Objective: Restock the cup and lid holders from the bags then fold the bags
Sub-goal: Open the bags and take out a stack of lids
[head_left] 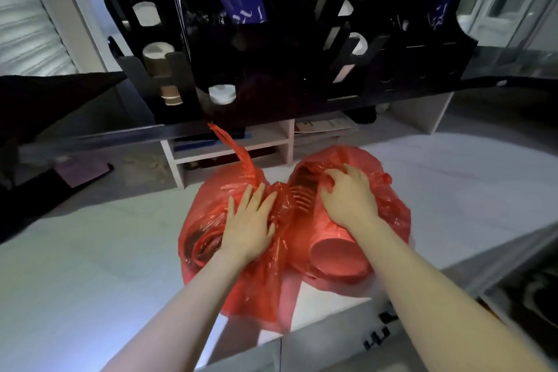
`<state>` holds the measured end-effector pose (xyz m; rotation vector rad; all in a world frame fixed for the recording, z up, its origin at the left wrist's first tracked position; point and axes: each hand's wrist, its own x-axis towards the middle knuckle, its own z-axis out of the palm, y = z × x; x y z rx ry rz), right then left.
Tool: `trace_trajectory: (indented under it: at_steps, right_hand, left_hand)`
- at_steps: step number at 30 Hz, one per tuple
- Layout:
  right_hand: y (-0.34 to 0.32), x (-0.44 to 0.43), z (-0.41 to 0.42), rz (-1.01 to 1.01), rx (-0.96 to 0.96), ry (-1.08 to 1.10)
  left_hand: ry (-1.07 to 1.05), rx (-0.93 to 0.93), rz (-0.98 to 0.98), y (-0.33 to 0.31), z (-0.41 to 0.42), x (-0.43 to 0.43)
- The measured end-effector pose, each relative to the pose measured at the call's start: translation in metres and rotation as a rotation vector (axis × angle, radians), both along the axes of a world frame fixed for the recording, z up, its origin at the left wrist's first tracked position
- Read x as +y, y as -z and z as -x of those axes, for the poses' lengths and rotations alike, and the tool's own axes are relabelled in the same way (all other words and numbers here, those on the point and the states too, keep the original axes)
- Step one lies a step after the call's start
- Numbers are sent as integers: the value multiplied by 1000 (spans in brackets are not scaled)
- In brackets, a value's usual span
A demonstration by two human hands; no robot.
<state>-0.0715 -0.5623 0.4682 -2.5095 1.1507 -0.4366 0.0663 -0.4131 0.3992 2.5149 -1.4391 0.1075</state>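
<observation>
Right hand [347, 199], centre-right of frame, curls its fingers into the right bag [392, 208] over the cups [335, 254]; their stack runs from lower centre up toward the holder [211, 69]. Left hand [250, 220] lies flat on the left bag [205, 220].

On the counter [90, 251], before the cup and lid holder [241, 54], lie the left bag [208, 214] and the right bag [389, 205], with a cup stack [332, 251] inside the right one.

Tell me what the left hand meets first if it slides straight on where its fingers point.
The left hand would likely meet the red bag's bunched neck first, right ahead.
</observation>
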Motion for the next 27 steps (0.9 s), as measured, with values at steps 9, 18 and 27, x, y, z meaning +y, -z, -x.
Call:
trace_trajectory:
  at_steps: [9, 18, 27]
  right_hand:
    - [-4, -25, -34, -133, -414, 42]
    - [-28, -117, 7, -457, -242, -444]
    - [-27, -141, 13, -101, -123, -677]
  left_hand:
    - [17, 395, 335, -50, -1, -30]
    - [5, 775, 297, -77, 38, -95]
    - [-272, 641, 204, -76, 65, -117]
